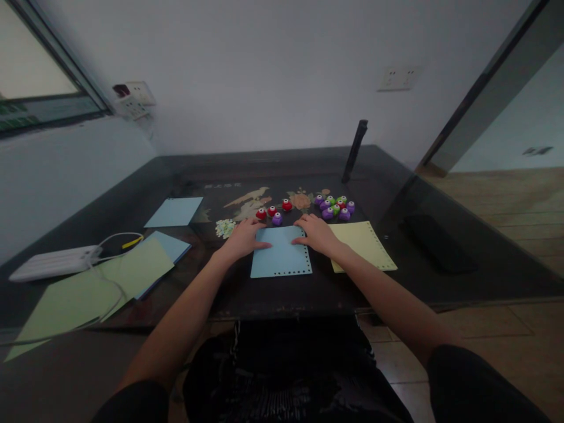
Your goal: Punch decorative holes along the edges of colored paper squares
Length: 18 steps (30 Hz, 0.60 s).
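Observation:
A light blue sheet of paper (281,252) lies flat on the dark table before me, with punched holes along its right and bottom edges. My left hand (247,238) rests at its upper left side, thumb stretched over the sheet. On the upper right corner lies my right hand (316,232), its thumb also reaching inward across the paper. Both hands are open, with fingers apart from the thumbs. Just beyond the fingers stand a purple bead-like piece with an eye (277,219) and several red ones (286,205). Under my right forearm is a pale yellow punched sheet (365,244).
A cluster of purple, green and red eyed pieces (335,207) sits back right. Leftward are another blue sheet (174,211), yellow-green sheets (106,279), and a white power strip (57,262) with cables. A black upright stick (355,151) and a dark phone-like slab (436,242) are rightward.

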Available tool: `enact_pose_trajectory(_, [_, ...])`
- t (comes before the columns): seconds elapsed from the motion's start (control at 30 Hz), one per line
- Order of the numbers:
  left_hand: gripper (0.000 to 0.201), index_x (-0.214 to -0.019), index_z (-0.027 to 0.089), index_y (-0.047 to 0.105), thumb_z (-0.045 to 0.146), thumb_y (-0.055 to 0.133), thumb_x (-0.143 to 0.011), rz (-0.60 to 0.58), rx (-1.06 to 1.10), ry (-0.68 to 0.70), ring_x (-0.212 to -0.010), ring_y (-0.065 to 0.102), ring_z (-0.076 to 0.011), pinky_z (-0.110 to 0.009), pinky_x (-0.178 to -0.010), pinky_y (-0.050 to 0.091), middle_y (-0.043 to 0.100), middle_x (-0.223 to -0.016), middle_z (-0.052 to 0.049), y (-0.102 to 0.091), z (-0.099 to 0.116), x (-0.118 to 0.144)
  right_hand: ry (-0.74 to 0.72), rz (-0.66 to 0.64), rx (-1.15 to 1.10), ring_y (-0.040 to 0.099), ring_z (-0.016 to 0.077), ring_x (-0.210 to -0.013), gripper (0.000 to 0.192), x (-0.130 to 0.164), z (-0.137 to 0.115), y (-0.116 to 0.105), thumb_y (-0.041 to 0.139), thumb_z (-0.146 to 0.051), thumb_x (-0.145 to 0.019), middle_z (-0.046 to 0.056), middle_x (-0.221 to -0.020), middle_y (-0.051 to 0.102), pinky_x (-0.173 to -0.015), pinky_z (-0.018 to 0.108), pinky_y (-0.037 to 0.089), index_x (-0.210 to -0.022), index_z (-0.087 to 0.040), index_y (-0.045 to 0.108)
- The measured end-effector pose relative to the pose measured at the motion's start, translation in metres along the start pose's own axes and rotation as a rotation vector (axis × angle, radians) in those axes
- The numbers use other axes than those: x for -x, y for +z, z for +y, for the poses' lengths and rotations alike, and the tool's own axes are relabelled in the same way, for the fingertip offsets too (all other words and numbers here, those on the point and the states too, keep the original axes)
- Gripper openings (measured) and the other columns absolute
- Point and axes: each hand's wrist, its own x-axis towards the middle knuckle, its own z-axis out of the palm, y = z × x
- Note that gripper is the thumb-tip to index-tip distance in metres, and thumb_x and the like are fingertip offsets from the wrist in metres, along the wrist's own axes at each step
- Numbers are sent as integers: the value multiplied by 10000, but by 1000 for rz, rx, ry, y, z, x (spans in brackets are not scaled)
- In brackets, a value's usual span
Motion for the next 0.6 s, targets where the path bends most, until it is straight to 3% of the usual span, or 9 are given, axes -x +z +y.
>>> enact_pose_trajectory(0.2, [571,-1146,183,594,478,701,-670,23,12,21,-1077,514,-300,-421,-916,403,553,-1143,-122,-3,4,2,46,124,-103,538,215,-940,126,-2,0,-2,648,-158,-777,53,-934,635,-780,310,414,-896,-197,643])
enact_pose_trajectory(0.6, [529,-1107,181,566,460,695,-677,21,-7,21,-1055,522,-298,-425,-903,404,554,-1141,-114,-4,7,2,113,149,-171,576,210,-857,119,-5,1,-1,586,-157,-818,48,-881,670,-739,319,423,-881,-206,674])
